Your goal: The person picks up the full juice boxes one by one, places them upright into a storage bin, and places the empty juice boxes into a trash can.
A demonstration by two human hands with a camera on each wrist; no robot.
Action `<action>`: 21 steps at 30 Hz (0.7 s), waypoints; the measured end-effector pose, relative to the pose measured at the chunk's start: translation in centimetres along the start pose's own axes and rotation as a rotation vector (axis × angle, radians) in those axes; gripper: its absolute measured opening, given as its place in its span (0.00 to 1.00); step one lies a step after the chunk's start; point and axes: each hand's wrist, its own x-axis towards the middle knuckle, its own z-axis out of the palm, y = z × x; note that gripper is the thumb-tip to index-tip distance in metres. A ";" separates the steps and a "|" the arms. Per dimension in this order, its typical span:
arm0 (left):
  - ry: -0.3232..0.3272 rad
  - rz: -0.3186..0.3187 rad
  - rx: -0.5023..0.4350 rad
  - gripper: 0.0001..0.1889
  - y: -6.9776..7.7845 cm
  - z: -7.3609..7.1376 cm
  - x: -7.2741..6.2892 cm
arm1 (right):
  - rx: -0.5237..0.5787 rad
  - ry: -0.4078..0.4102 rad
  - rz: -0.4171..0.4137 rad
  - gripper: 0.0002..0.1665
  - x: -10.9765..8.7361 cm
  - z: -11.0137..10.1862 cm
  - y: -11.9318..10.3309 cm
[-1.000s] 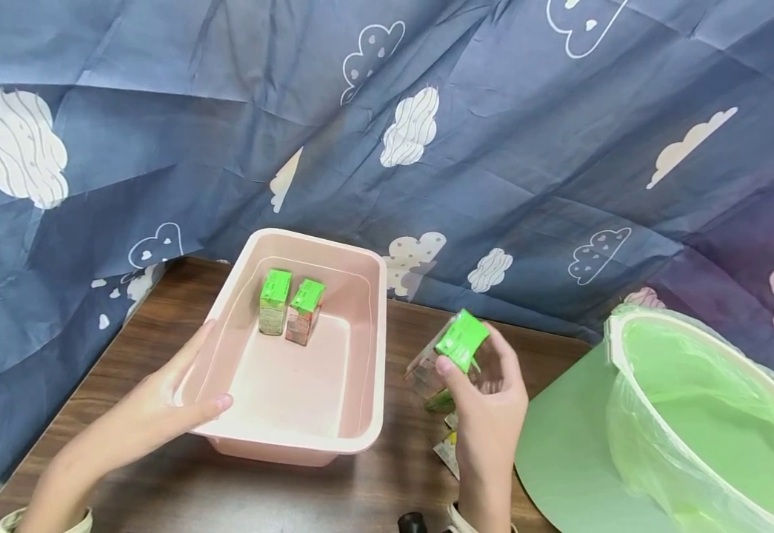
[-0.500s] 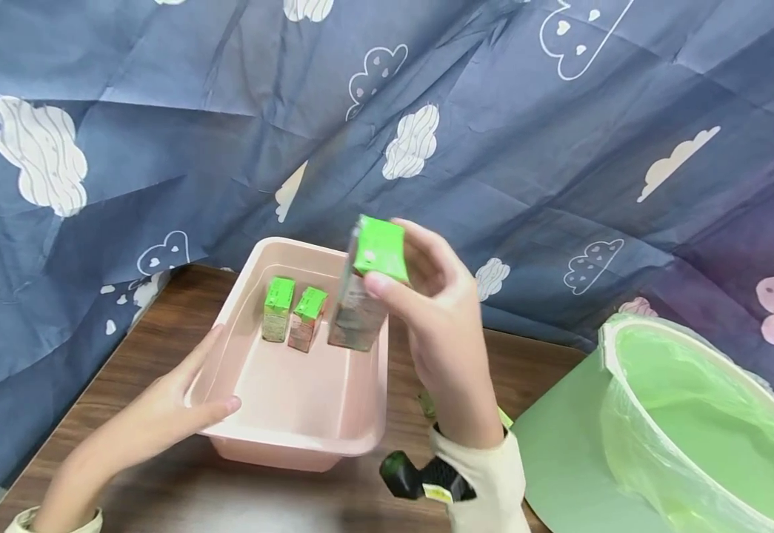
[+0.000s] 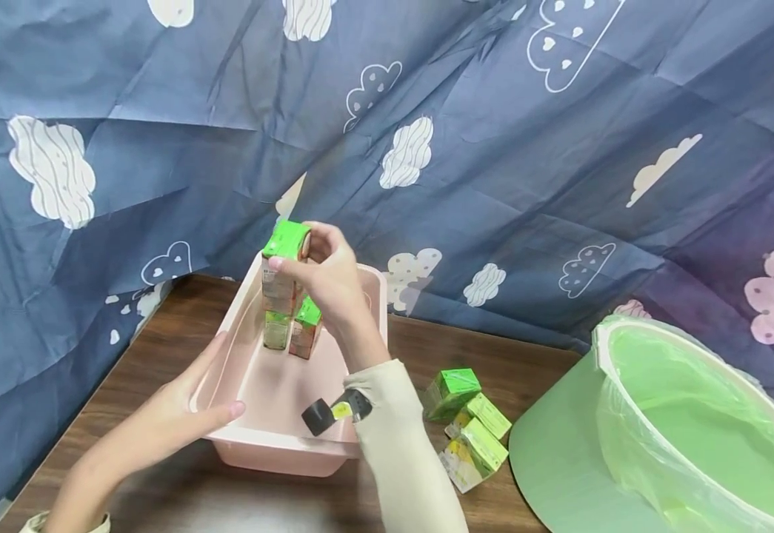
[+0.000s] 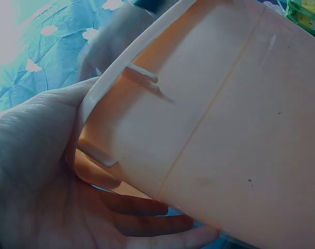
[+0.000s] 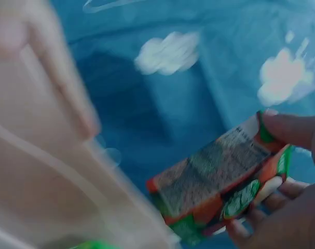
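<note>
Right hand (image 3: 335, 285) pinches drink carton (image 3: 280, 287), partly hiding standing carton (image 3: 276, 334) below. Label lettering (image 5: 241, 198) too blurred to read. Left hand (image 3: 176, 403) grips pink basin (image 3: 280, 460) rim.

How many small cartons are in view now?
6: one carton in the right hand, two cartons inside the pink tub, three cartons on the table beside the green bin. Others may be hidden.

The tub (image 3: 280, 460) was smooth plastic, the raised carton (image 3: 280, 289) probably coated paper; creased cloth (image 3: 493, 178) hung behind the wood-grained table's (image 3: 493, 348) back edge.
</note>
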 end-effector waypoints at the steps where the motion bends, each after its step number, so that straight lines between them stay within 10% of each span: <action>1: 0.004 -0.003 0.002 0.51 -0.1 -0.1 -0.1 | -0.002 -0.004 0.020 0.33 0.4 0.2 1.1; 21: 0.006 0.034 -0.062 0.49 0.3 0.5 0.1 | -0.246 -0.080 0.310 0.38 0.9 0.8 8.5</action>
